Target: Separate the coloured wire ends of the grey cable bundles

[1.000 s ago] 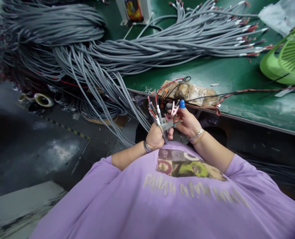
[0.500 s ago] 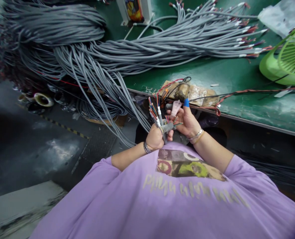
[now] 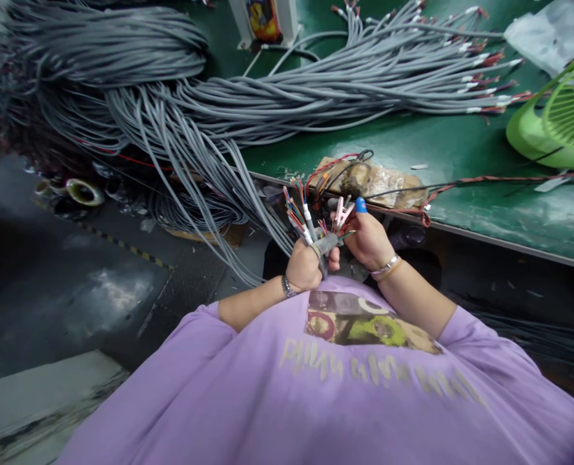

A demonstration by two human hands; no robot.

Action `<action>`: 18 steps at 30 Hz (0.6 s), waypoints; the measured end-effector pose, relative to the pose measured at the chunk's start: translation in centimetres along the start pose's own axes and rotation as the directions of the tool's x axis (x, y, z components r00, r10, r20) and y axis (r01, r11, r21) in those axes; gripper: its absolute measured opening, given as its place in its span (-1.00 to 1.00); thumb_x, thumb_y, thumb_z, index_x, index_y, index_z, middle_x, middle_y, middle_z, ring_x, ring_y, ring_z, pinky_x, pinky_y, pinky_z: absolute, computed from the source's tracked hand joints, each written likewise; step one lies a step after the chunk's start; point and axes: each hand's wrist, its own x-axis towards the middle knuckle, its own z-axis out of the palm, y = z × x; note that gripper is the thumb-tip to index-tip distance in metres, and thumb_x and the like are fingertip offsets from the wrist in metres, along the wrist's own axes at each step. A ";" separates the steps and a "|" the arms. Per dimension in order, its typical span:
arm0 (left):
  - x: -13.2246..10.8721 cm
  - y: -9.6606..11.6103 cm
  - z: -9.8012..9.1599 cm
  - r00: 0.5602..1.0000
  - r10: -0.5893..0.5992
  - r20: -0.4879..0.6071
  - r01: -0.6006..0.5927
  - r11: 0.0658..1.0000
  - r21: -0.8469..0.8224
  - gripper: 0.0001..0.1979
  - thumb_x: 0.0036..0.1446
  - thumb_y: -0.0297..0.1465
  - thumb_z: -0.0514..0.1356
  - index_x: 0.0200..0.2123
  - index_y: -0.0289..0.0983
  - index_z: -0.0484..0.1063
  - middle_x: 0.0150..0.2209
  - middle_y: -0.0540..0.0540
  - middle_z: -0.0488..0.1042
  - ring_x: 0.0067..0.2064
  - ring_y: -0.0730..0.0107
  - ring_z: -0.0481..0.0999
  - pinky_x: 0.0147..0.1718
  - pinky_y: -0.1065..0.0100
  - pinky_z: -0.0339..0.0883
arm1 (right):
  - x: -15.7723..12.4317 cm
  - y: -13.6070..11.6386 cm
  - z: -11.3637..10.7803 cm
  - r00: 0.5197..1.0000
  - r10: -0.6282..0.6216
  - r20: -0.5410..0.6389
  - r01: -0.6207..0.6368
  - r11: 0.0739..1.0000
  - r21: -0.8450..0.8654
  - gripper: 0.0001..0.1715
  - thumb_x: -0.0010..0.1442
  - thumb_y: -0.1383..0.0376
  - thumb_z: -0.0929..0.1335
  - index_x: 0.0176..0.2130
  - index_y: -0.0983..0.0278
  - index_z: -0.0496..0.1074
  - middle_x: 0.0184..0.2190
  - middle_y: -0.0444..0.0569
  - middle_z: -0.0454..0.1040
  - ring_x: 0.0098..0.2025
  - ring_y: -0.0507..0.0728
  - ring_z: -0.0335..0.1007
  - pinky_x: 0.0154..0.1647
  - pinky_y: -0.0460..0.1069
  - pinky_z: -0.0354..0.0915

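Our left hand (image 3: 303, 268) grips the grey cable end (image 3: 323, 245) tight; right hand (image 3: 367, 239) pinches its coloured cores (image 3: 339, 214), sorting step; singling one out needs a fine pinch

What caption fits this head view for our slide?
Left hand grips grey cables; right hand pinches their coloured wires, beside a green bench.

The left hand (image 3: 302, 265) is fisted round a grey cable (image 3: 321, 245), whose coloured wires (image 3: 296, 200) fan out towards 11 o'clock. Just beside it at 3 o'clock, the right hand (image 3: 368, 240), a blue cap (image 3: 361, 205) on one of its fingers, pinches a pink piece (image 3: 339, 213) too small to make out. At 12 o'clock lies the green counter (image 3: 461, 148) with a heap of grey cables (image 3: 316, 90); a green fan (image 3: 558, 110) stands at 2 o'clock.
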 end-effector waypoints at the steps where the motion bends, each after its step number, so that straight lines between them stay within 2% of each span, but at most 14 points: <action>1: 0.1 0.0 0.0 1.000 -0.003 -0.004 0.003 1.000 -0.002 -0.52 -0.25 -0.12 0.48 -0.49 -0.25 0.29 -0.64 0.10 0.38 -0.66 0.59 0.30 -0.68 0.50 0.18 | 0.0 0.1 0.0 1.000 0.000 -0.001 0.000 1.000 -0.010 -0.39 0.15 -0.25 0.37 -0.36 0.24 0.49 -0.47 -0.08 0.52 -0.47 0.02 0.35 -0.39 -0.04 0.30; 6: 0.3 -0.3 -0.2 1.000 -0.014 -0.010 0.014 1.000 -0.006 -0.53 -0.25 -0.12 0.47 -0.47 -0.25 0.31 -0.64 0.10 0.38 -0.67 0.60 0.29 -0.69 0.50 0.17 | 0.6 0.1 -0.1 0.990 0.123 0.070 -0.128 0.990 0.063 -0.32 0.02 -0.32 0.41 -0.35 0.23 0.48 -0.47 -0.09 0.53 -0.48 0.04 0.35 -0.41 -0.02 0.34; 9: 0.3 -0.3 -0.3 0.999 -0.027 -0.017 0.027 1.000 0.004 -0.53 -0.25 -0.12 0.47 -0.47 -0.26 0.31 -0.63 0.09 0.38 -0.63 0.56 0.36 -0.65 0.50 0.24 | 1.0 0.2 -0.4 0.987 0.124 0.103 -0.131 0.989 0.071 -0.33 0.03 -0.32 0.42 -0.34 0.22 0.47 -0.49 -0.10 0.51 -0.49 0.04 0.37 -0.44 -0.03 0.33; 13: 0.3 -0.5 -0.3 0.999 -0.032 -0.017 0.032 0.999 -0.004 -0.53 -0.26 -0.13 0.48 -0.46 -0.26 0.33 -0.62 0.08 0.39 -0.58 0.51 0.43 -0.61 0.48 0.31 | 1.3 0.3 -0.3 0.993 0.098 0.066 -0.104 0.991 0.089 -0.40 0.08 -0.25 0.43 -0.36 0.22 0.44 -0.51 -0.11 0.51 -0.48 0.04 0.37 -0.44 -0.05 0.33; 18: 0.4 -0.7 -0.4 0.999 -0.031 -0.015 0.031 0.999 -0.016 -0.54 -0.25 -0.15 0.49 -0.46 -0.27 0.33 -0.62 0.09 0.39 -0.60 0.53 0.41 -0.61 0.48 0.33 | 0.9 0.0 0.5 0.989 0.150 -0.010 -0.146 0.973 0.177 -0.43 0.07 -0.21 0.46 -0.39 0.23 0.43 -0.50 -0.12 0.52 -0.50 0.01 0.34 -0.45 -0.08 0.31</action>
